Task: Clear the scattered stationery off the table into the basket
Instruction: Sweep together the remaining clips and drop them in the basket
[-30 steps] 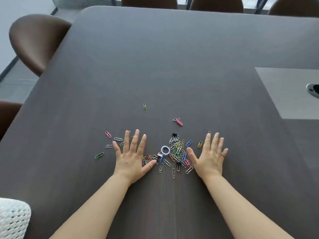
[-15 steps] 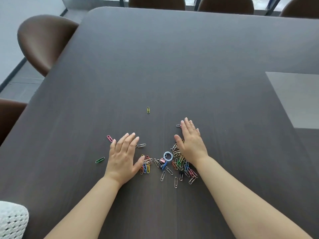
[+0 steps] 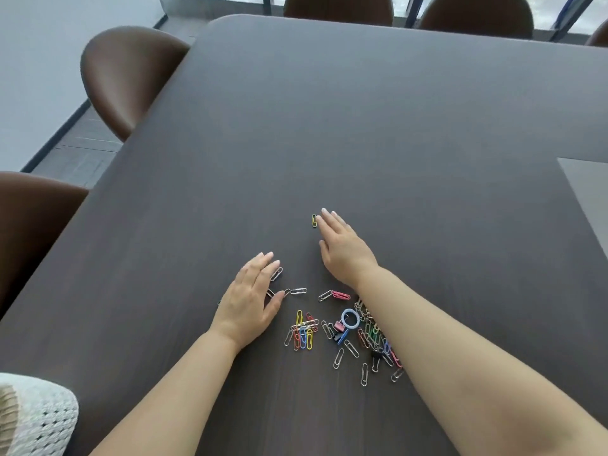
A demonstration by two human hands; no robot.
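right fingers (image 3: 332,222) straight, released, tips just beside the lone green clip (image 3: 314,220); half a second ago they lay flat on the main pile (image 3: 368,334). left fingers (image 3: 263,268) straight, flat, holding nothing, silver clips (image 3: 298,290) just beside them. left hand (image 3: 250,301) has slid inward. right hand (image 3: 345,255) now sits beyond the pile, which lies partly under the forearm. white basket (image 3: 39,413) at the near-left corner of the surface (image 3: 362,126).

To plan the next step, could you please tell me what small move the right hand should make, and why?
Probably sweep the right hand back toward the pile, dragging the lone clip along: its straight fingers lie just beside that clip, which sits far from the rest.
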